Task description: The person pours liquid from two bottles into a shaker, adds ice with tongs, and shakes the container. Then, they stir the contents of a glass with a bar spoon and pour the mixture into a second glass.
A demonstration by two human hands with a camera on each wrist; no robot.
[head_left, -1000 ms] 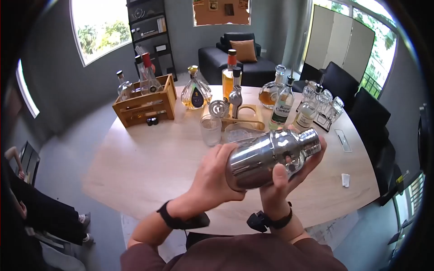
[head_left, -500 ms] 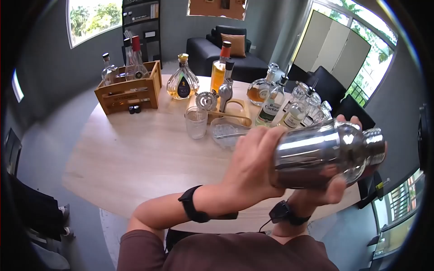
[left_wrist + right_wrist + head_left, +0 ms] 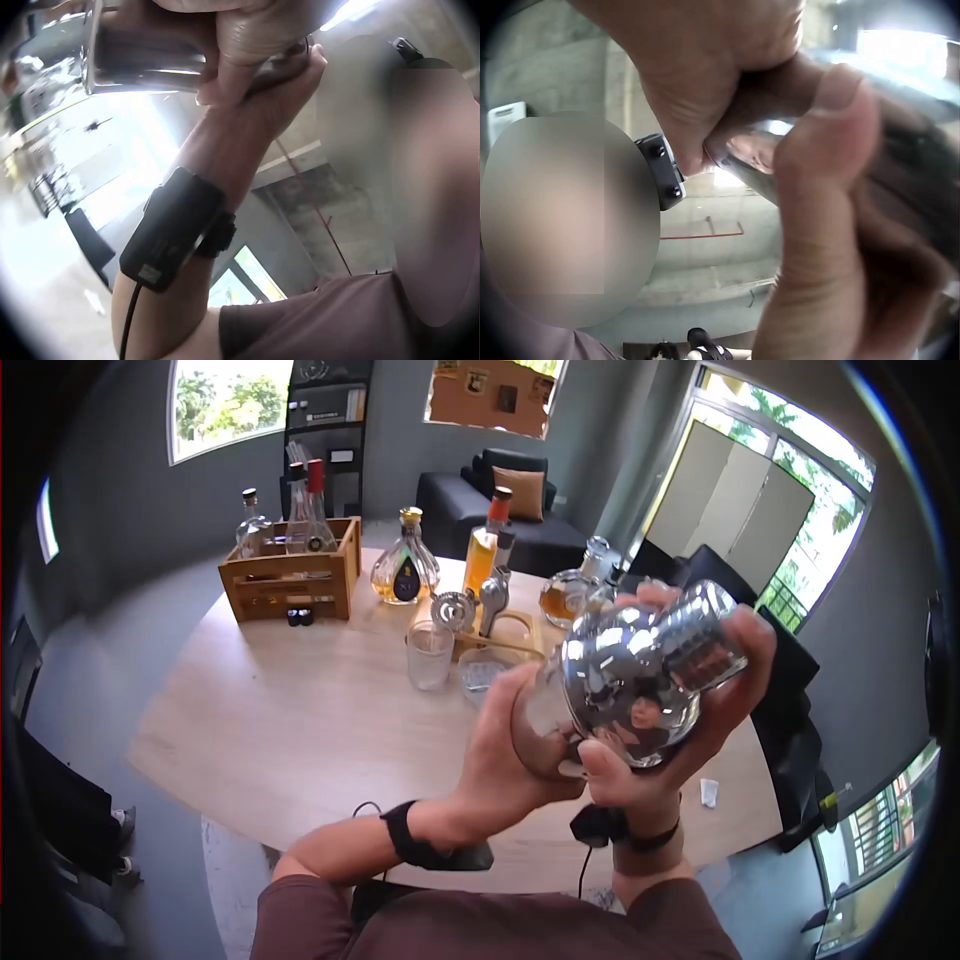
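Observation:
Both hands hold a shiny steel cocktail shaker (image 3: 630, 680) over the near side of the table, tilted with its capped end up to the right. The left hand (image 3: 490, 745) grips its base end. Around the shoulder and cap wraps the right hand (image 3: 655, 785), thumb along the near side, fingers curling over the far side. In the left wrist view the steel body (image 3: 142, 56) lies under the left fingers. The right thumb (image 3: 817, 150) presses against the shaker in the right wrist view. Its lower body is partly hidden by the left hand.
Beyond the hands stand a glass (image 3: 429, 657), a clear dish of ice (image 3: 480, 672) and a wooden rack (image 3: 515, 630) with bar tools. Several bottles, including a cognac decanter (image 3: 405, 565), line the back. A wooden crate (image 3: 290, 580) with bottles is at the left.
The shaker swung out to the right, then came back left and nearer the middle, its capped end now turned more toward the head camera. Both hands kept their hold.

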